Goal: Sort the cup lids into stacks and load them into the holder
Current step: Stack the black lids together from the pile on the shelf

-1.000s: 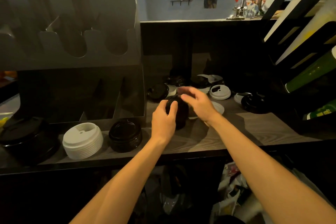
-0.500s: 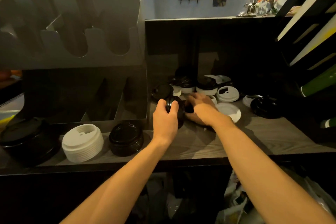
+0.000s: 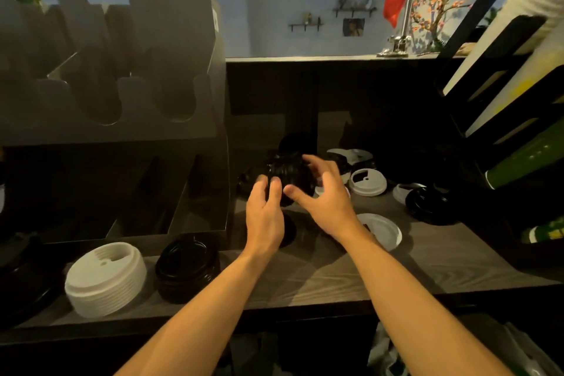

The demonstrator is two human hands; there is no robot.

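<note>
Two hands are meeting at a stack of black lids [image 3: 290, 172], which is hanging above the wood-grain counter [image 3: 335, 268], just right of the grey holder [image 3: 122, 101]. The left hand [image 3: 265, 217] is gripping its near end, fingers curled round it. The right hand [image 3: 323, 195] is curving spread fingers round the other side (whether they are gripping cannot be told).

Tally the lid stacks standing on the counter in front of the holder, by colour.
White stack: 1
Black stacks: 2, one beside the white, one wider at the far left
Total: 3
</note>
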